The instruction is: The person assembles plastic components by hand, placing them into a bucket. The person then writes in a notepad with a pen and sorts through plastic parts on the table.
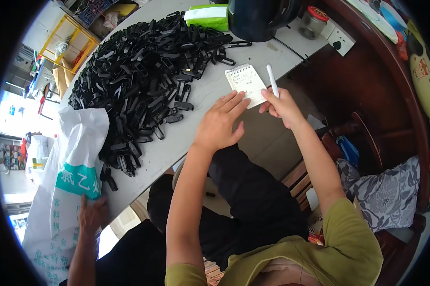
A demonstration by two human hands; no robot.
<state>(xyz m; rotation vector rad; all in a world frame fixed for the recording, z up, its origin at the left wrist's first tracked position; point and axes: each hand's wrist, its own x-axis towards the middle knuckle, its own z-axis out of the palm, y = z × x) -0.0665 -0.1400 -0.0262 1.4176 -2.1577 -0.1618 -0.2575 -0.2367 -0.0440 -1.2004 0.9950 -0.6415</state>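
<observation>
A small spiral notepad (246, 77) with handwriting on its page lies at the table's edge, tilted a little. The fingertips of my left hand (219, 120) rest on its lower left part, fingers stretched out and thumb apart. My right hand (282, 106) is closed round a white pen (272, 80), which points up beside the notepad's right edge. The lower tip of the pen is hidden by my fingers. To the left, a large heap of small black plastic parts (139, 71) is spread over the white table (203, 97).
A white bag with green print (65, 190) stands at the left, with another person's hand (92, 214) at it. At the back are a green tissue pack (208, 18), a dark pitcher (253, 21) and a red-lidded jar (313, 23). A power socket (340, 42) sits right.
</observation>
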